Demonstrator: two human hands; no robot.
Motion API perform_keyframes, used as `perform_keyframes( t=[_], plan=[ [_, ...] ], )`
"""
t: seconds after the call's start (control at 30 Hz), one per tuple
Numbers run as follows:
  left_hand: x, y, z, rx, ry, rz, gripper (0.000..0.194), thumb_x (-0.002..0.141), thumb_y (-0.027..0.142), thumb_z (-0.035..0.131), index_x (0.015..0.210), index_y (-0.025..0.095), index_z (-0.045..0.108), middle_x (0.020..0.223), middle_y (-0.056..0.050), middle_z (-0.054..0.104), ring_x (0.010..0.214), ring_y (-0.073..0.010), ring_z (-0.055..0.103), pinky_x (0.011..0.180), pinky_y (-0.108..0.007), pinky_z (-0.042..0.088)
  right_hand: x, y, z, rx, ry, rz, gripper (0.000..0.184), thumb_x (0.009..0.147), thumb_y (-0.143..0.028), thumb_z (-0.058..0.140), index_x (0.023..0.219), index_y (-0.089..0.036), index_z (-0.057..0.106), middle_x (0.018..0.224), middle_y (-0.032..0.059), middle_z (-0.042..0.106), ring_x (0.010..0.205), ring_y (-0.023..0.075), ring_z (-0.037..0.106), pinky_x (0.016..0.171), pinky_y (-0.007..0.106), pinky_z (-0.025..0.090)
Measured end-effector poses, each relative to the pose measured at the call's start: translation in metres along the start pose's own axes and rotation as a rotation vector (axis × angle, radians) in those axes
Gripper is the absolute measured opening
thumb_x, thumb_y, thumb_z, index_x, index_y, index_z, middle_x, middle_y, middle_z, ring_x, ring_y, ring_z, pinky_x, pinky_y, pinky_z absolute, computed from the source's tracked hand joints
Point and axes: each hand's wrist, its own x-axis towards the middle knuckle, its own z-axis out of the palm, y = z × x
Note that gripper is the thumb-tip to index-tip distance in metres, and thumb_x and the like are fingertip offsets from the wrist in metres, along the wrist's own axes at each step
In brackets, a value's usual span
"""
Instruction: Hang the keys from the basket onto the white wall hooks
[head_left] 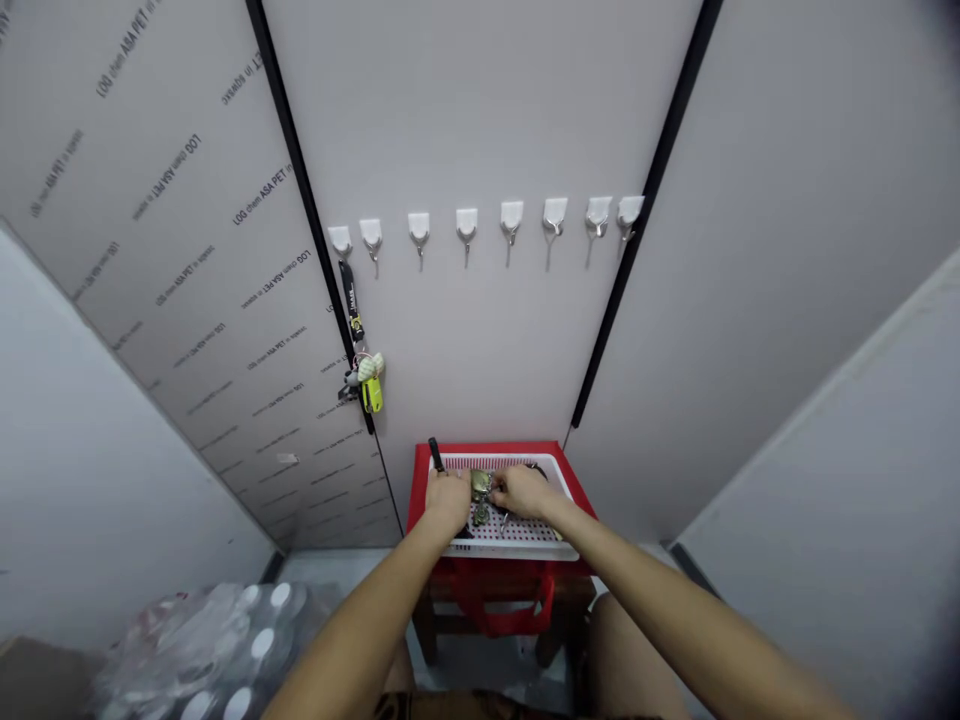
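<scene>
My left hand (448, 500) is inside the white plastic basket (517, 550), closed round a narrow black strap or handle (436, 453) whose end sticks up above the fist. My right hand (525, 490) reaches in from the right with its fingers pinched together. At those fingertips is a bunch of small shiny metal pieces, too small to make out fully. Between the two hands lies a greenish-gold shiny trinket (481, 484), with a small green piece (481, 514) below it. Other dark items in the basket are partly hidden by my hands.
The basket stands on a red cloth bag (421, 490) over a dark wooden stool (427, 610). Several white adhesive hooks (466, 225) line the wall; a black strap with a yellow-green fob (371, 395) hangs from the leftmost. Plastic-wrapped bottles (262, 640) stand at lower left.
</scene>
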Motion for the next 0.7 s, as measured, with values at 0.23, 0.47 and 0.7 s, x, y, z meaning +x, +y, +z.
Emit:
perform_keyframes(
  t=[0.23, 0.47, 0.7],
  plan=[
    [0.001, 0.002, -0.003, -0.221, -0.081, 0.019, 0.035, 0.052, 0.014, 0.047, 0.086, 0.014, 0.048, 0.086, -0.014, 0.053, 0.082, -0.025, 0.047, 0.064, -0.032, 0.036, -0.005, 0.0, 0.001, 0.07, 0.065, 0.0, 0.021, 0.062, -0.025, 0.04, 0.073, -0.019, 0.057, 0.072, 0.005, 0.06, 0.068, 0.0166, 0.052, 0.057, 0.024, 0.032],
    [0.017, -0.011, -0.017, -1.117, 0.081, -0.131, 0.034, 0.052, 0.002, 0.037, 0.083, 0.014, 0.046, 0.053, 0.001, 0.05, 0.049, -0.0087, 0.046, 0.049, -0.02, 0.034, 0.001, -0.011, 0.007, 0.607, 0.12, -0.128, 0.027, 0.068, -0.026, 0.033, 0.053, -0.013, 0.051, 0.052, 0.002, 0.053, 0.049, 0.0094, 0.046, 0.049, 0.02, 0.031],
    [0.013, -0.019, -0.051, -1.868, 0.169, -0.104, 0.032, 0.047, 0.001, 0.039, 0.076, 0.014, 0.045, 0.046, 0.006, 0.048, 0.042, -0.0042, 0.043, 0.047, -0.017, 0.032, 0.004, -0.037, -0.011, 1.609, -0.093, -0.016, 0.019, 0.063, -0.028, 0.043, 0.08, -0.019, 0.047, 0.058, -0.0045, 0.049, 0.047, 0.0057, 0.046, 0.045, 0.018, 0.033]
  ],
)
